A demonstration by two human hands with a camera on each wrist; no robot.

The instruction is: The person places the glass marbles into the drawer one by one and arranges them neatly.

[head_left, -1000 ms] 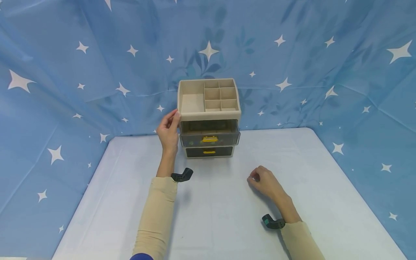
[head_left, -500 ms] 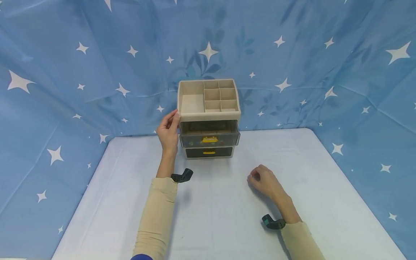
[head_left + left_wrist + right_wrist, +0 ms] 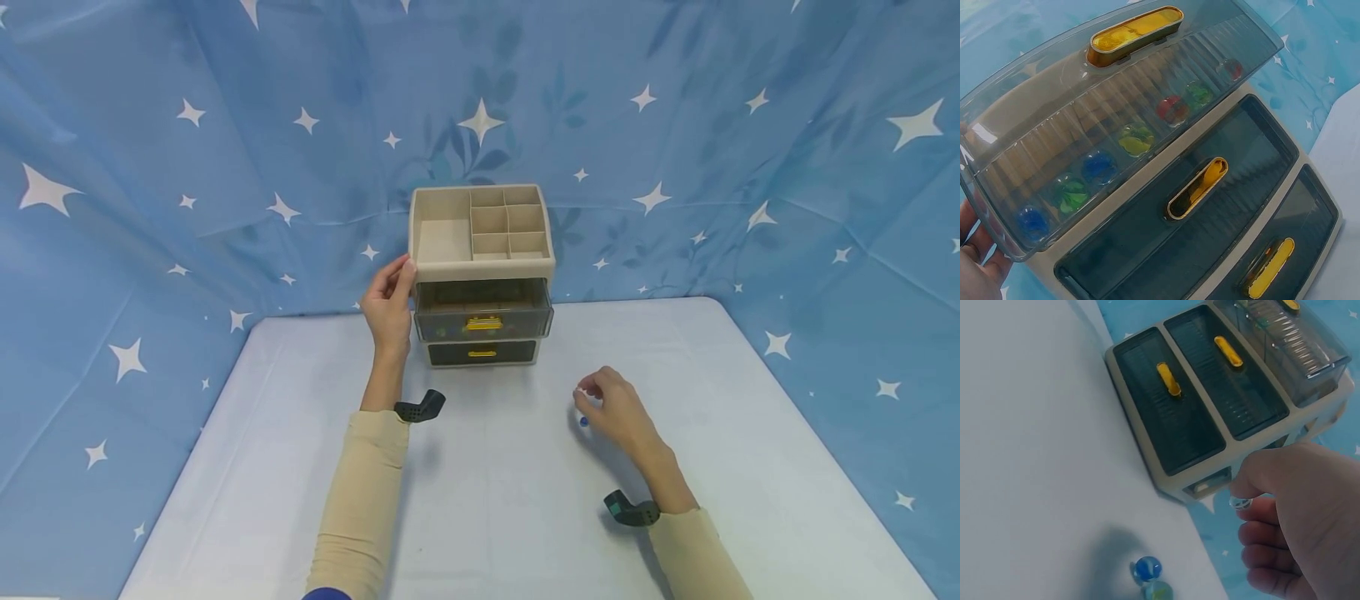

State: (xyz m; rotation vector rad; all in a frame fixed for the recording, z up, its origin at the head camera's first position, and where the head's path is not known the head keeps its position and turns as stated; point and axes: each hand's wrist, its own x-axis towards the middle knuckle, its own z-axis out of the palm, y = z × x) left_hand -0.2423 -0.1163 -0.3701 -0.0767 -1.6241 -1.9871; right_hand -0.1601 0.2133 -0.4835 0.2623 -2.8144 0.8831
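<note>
My left hand (image 3: 388, 304) holds the left front edge of a beige desktop drawer organizer (image 3: 483, 268) near its top. The organizer's clear top drawer (image 3: 1122, 119) is pulled out, with several glass marbles inside, among them a blue marble (image 3: 1034, 223), a red marble (image 3: 1172, 110) and a yellow marble (image 3: 1136, 139). Lower right of the organizer, my right hand (image 3: 617, 408) is raised above the table and pinches a clear marble (image 3: 1240, 502) between thumb and index finger. Under that hand, a blue marble (image 3: 1148, 569) and a greenish marble (image 3: 1159, 591) lie side by side.
The organizer's top tray (image 3: 444, 240) has one large and several small compartments. Its lower drawers with yellow handles, such as the bottom drawer (image 3: 450, 354), are shut. A white cloth covers the table (image 3: 487, 500), and a blue star-patterned curtain (image 3: 300, 167) hangs behind and at the sides.
My right hand has lifted slightly up and away from the table, a marble now showing between its fingertips. A blue marble below it has come into sight. My left hand stays put.
</note>
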